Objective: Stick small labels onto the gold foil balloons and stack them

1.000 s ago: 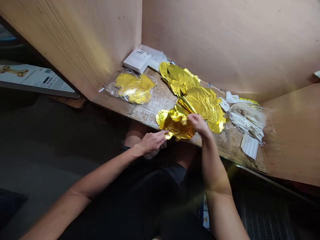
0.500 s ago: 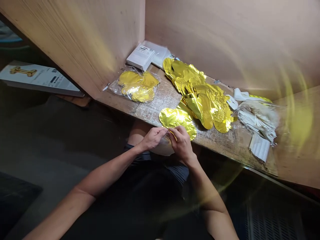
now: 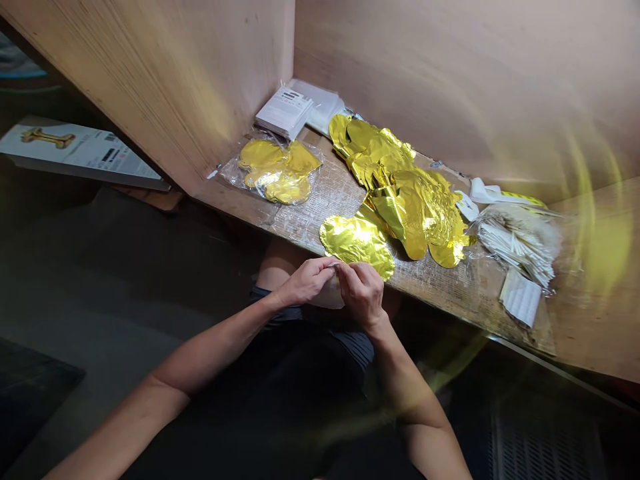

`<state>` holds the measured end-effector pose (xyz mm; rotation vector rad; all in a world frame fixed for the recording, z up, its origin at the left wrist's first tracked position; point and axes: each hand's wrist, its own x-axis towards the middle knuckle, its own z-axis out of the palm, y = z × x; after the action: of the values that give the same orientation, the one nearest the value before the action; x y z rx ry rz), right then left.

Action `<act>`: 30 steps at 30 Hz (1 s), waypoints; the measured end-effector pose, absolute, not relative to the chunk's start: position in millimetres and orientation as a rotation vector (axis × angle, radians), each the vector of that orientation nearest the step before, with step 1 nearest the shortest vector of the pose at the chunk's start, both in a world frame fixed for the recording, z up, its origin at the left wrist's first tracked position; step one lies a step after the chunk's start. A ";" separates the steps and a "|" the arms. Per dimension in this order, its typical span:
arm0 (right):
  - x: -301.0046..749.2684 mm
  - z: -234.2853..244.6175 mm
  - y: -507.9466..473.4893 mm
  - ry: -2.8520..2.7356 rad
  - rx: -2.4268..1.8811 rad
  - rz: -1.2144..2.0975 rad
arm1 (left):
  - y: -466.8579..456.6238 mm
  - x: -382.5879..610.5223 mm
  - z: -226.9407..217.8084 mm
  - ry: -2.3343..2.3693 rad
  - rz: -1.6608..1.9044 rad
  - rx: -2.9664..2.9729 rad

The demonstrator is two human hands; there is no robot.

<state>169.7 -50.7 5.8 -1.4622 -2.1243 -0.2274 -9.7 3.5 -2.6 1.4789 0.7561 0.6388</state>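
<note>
Pinching a small white piece between their fingertips, the left hand and right hand meet beside the gold foil balloon at the surface's near edge. It seems a fine-handling step; the next move likely calls for steady fingers. Print on the card stack, far left corner, is unreadable.

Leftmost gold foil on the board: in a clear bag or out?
In: a clear bag covers the gold foil, its crinkled film showing past the foil's edges.

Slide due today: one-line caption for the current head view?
Left hand and right hand meet at the near edge of a gold foil piece, beside a gold foil pile.
</note>
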 end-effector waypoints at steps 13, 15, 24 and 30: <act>207.5 41.1 -39.0 -1.621 -1.715 0.785 | 2.4 -23.9 -8.4 1.032 0.585 1.626; 215.5 45.1 -32.5 -1.548 -1.773 0.934 | 3.0 -24.3 -8.6 1.012 0.579 1.628; 222.5 24.6 -2.0 -1.647 -1.913 1.184 | 6.6 -16.1 -13.8 0.806 0.473 2.170; 226.3 24.2 -2.8 -1.972 -2.335 0.271 | 6.4 -14.9 -21.5 0.902 0.319 2.268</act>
<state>226.3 -2.8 24.2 -2.3346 -1.9723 0.2714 -14.9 6.4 -21.5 2.2682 0.9018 0.3186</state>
